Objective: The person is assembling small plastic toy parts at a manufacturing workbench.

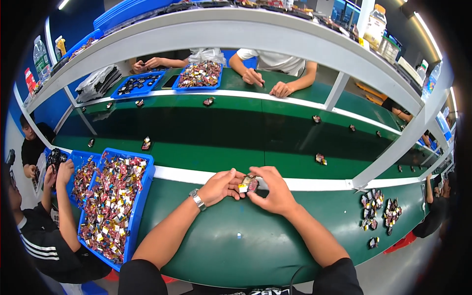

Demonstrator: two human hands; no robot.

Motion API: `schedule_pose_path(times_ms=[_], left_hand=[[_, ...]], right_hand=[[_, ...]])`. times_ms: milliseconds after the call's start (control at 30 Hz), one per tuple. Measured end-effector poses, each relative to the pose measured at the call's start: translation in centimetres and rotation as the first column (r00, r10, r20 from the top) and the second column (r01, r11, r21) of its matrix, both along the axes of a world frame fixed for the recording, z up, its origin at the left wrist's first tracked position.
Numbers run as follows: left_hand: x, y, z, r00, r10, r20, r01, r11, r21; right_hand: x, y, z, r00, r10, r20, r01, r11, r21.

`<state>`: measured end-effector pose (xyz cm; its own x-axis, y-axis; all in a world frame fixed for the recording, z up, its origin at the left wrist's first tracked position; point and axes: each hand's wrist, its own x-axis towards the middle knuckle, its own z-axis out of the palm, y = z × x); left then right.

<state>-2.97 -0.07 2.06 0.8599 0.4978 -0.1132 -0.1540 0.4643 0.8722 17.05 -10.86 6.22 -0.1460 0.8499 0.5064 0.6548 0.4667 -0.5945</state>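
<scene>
In front of me, over the near edge of the green worktop point(206, 236), a small dark part with pink, white and yellow patches point(250, 184) sits between my hands. My left hand point(221, 187), with a metal-banded watch point(197, 200) at the wrist, pinches its left side. Curled around the right side is my right hand point(273, 191), thumb below and forefinger above. The part's exact kind is too small to make out. To my left, a blue tray point(150, 172) is heaped with small pink, white and yellow pieces.
A white rail point(172, 174) divides my worktop from the green conveyor belt point(211, 157), where similar parts lie scattered. Several dark parts point(372, 209) are grouped at right. A white-framed shelf point(236, 29) spans overhead. Co-workers' hands point(281, 89) work across the belt; another person point(59, 236) sits at left.
</scene>
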Motion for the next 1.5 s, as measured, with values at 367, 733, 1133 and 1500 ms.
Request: schedule_pose_path(times_ms=[367, 733, 1133, 1500], left_hand=[[0.2, -0.3, -0.4, 0.992, 0.084, 0.090, -0.085, 0.996, 0.008], [0.1, -0.3, -0.3, 0.993, 0.056, 0.101, -0.062, 0.996, 0.060], [0.2, -0.5, 0.0, 0.995, 0.034, 0.089, -0.039, 0.998, 0.052], [0.1, -0.4, -0.2, 0.998, 0.016, 0.062, -0.023, 0.993, 0.112]], right_hand=[[-0.9, 0.9, -2.5, 0.990, -0.135, -0.032, 0.139, 0.977, 0.163], [-1.3, 2.0, -3.2, 0.985, -0.147, 0.085, 0.124, 0.963, 0.238], [-1.1, 1.7, -3.2, 0.997, -0.037, -0.060, 0.039, 0.999, 0.032], [-1.2, 1.5, -2.9, 0.992, 0.036, -0.122, -0.045, 0.997, -0.068]])
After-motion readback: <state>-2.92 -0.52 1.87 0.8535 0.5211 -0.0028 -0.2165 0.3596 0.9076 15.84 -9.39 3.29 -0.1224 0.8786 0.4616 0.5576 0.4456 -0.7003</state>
